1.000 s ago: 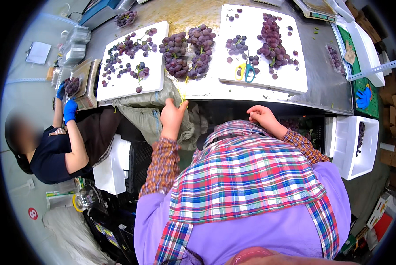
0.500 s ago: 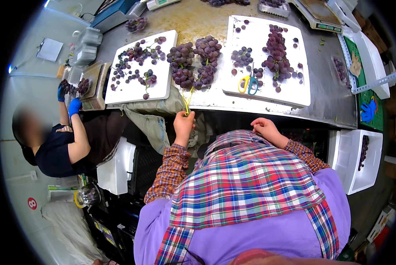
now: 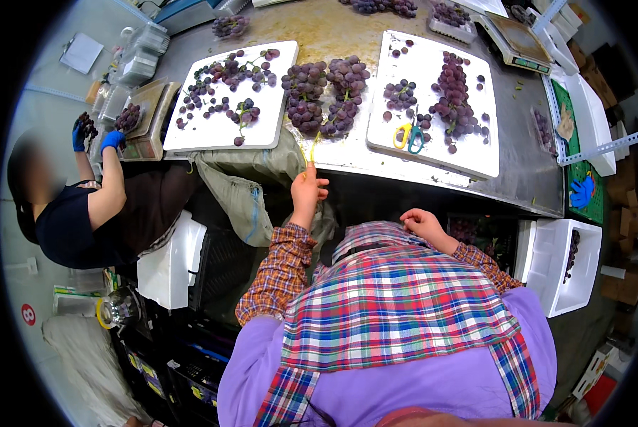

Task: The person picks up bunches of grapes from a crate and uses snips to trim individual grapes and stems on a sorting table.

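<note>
My left hand (image 3: 309,194) is at the table's front edge, its index finger stretched forward and the other fingers loosely apart. The fingertip touches a slim yellow tool (image 3: 317,144), apparently scissors, partly hidden by grapes and finger. Just beyond lie large bunches of dark purple grapes (image 3: 306,107). My right hand (image 3: 427,226) hovers by my apron, fingers loosely bent, nothing visible in it. On the right white board (image 3: 433,153) are a long grape bunch (image 3: 453,96), a small cluster (image 3: 401,95) and scissors (image 3: 409,137) with yellow and teal handles.
A left white board (image 3: 215,141) carries loose grapes and sprigs. At left, a co-worker in blue gloves (image 3: 112,140) handles grapes by a scale (image 3: 150,128). Another scale (image 3: 518,43) stands back right. A white foam box (image 3: 586,285) and a sack (image 3: 223,171) are below the table.
My left hand has moved slightly forward, its fingers loosening from a closed grip on the yellow tool. My right hand stays by the apron. The whole view has shifted a little.
</note>
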`<action>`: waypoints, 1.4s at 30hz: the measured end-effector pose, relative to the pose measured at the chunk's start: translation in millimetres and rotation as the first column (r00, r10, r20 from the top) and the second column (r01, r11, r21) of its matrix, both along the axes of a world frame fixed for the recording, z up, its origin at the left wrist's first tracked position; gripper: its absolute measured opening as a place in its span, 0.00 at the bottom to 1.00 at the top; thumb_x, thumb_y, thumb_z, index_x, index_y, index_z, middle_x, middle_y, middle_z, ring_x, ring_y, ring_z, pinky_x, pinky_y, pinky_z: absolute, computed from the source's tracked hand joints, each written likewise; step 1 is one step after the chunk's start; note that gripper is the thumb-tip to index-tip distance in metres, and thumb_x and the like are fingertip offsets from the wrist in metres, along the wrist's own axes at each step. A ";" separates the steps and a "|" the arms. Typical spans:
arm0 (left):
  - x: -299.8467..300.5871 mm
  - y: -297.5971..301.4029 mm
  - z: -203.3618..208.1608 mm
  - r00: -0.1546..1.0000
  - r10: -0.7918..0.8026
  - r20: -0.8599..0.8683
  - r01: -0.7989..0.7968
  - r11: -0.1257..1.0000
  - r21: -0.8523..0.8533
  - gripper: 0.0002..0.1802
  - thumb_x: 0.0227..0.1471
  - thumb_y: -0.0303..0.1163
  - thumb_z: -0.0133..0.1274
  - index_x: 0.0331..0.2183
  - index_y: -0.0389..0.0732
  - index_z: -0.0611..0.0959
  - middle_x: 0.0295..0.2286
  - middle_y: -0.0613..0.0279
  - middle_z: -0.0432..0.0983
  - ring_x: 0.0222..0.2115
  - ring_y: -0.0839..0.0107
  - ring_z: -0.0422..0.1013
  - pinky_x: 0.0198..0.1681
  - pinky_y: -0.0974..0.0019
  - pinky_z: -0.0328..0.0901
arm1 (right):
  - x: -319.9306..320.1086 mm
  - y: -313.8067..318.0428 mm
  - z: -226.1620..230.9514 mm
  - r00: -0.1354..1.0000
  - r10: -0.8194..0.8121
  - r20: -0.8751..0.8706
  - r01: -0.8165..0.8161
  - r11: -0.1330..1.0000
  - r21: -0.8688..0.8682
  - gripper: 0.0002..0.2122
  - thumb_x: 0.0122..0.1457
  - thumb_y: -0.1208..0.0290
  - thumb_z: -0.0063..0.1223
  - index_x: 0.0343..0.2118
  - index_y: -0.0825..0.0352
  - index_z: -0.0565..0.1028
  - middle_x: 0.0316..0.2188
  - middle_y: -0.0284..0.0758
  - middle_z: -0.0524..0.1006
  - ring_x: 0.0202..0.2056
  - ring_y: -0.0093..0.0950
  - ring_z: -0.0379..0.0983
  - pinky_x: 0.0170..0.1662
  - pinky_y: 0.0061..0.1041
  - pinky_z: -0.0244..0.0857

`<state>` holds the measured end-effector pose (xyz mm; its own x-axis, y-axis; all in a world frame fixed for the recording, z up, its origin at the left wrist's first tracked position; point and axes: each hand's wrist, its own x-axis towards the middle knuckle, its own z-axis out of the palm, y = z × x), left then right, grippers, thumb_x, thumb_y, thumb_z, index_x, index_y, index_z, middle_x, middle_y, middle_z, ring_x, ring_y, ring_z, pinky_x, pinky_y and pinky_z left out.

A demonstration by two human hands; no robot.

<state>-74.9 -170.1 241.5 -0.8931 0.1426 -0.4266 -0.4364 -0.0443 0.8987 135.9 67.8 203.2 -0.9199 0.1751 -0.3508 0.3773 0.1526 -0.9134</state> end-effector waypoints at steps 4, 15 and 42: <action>-14.2 0.7 -38.9 0.991 -0.097 -0.089 0.098 0.995 0.000 0.13 0.58 0.40 0.48 0.30 0.40 0.75 0.21 0.64 0.75 0.14 0.79 0.65 0.17 0.73 0.63 | 1.3 -5.0 -0.8 1.000 0.020 -0.015 -0.019 0.999 0.038 0.06 0.59 0.76 0.48 0.38 0.70 0.75 0.25 0.32 0.76 0.28 0.19 0.73 0.34 0.19 0.68; -8.9 11.1 -38.9 0.992 -0.115 -0.053 0.120 0.988 0.100 0.12 0.58 0.37 0.49 0.29 0.38 0.77 0.20 0.65 0.73 0.14 0.80 0.64 0.17 0.74 0.62 | 4.4 -8.8 3.6 0.999 -0.007 -0.040 0.010 0.996 0.091 0.07 0.58 0.75 0.50 0.37 0.69 0.76 0.24 0.31 0.77 0.27 0.17 0.73 0.32 0.17 0.68; 84.4 -120.0 -259.8 0.436 -0.896 0.078 0.798 0.345 -0.495 0.12 0.53 0.37 0.51 0.34 0.39 0.80 0.29 0.54 0.77 0.33 0.63 0.75 0.35 0.60 0.67 | -3.5 25.6 -44.5 0.995 -0.012 0.095 -0.018 0.952 0.304 0.09 0.54 0.74 0.52 0.36 0.71 0.76 0.26 0.38 0.79 0.29 0.25 0.77 0.34 0.23 0.71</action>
<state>9.6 -290.1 -18.4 -0.4536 0.7311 -0.5096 0.1485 0.6258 0.7657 132.5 93.4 158.7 -0.8859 0.2842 -0.3666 0.4587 0.4192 -0.7835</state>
